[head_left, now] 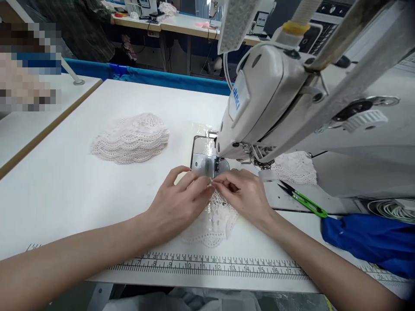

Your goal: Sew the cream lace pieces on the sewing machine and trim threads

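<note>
A piece of white lace (215, 220) lies on the sewing table just in front of the needle plate (202, 162). My left hand (181, 198) pinches its upper edge, fingers curled. Close against it on the right, my right hand (244, 194) pinches the same edge between thumb and forefinger. Both fingertips meet right below the presser foot (218, 164) of the white sewing machine (256, 90). The lace hangs toward the table's front edge, partly hidden by my hands.
A stack of white lace pieces (131, 138) sits at left. More lace (295, 168) lies behind green-handled snips (304, 201) at right, near blue cloth (366, 237). A printed ruler (207, 265) runs along the front edge. A person (78, 26) is at the back left.
</note>
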The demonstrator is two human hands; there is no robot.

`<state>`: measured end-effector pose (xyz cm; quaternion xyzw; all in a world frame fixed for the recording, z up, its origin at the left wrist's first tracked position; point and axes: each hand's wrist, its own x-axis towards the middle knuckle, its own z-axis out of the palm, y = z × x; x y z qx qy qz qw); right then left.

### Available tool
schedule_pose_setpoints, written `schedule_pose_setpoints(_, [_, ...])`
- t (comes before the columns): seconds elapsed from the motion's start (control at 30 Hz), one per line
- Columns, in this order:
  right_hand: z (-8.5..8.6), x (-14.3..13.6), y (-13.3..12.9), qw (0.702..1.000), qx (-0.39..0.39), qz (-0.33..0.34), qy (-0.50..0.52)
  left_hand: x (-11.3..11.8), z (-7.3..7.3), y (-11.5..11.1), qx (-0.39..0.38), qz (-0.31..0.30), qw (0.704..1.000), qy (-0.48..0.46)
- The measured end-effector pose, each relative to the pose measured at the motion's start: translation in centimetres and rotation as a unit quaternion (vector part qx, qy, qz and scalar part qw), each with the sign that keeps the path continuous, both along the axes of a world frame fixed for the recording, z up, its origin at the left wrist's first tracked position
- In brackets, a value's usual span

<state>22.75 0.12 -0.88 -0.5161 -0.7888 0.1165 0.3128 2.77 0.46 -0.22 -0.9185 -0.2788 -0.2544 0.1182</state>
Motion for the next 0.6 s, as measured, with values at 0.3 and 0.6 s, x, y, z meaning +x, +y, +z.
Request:
schedule_pose_setpoints(0.3, [0.1, 0.7, -0.2, 0.984, 0.087, 0.037, -0.151, -0.4, -0.2, -1.5, 0.011, -0.014, 0.998, 0.062])
schedule_pose_setpoints(0.6, [2.6, 2.9, -1.2, 0.904, 0.239, -0.057, -0.350, 0.3, -0.1, 0.6, -0.082, -0.026, 0.996, 0.038])
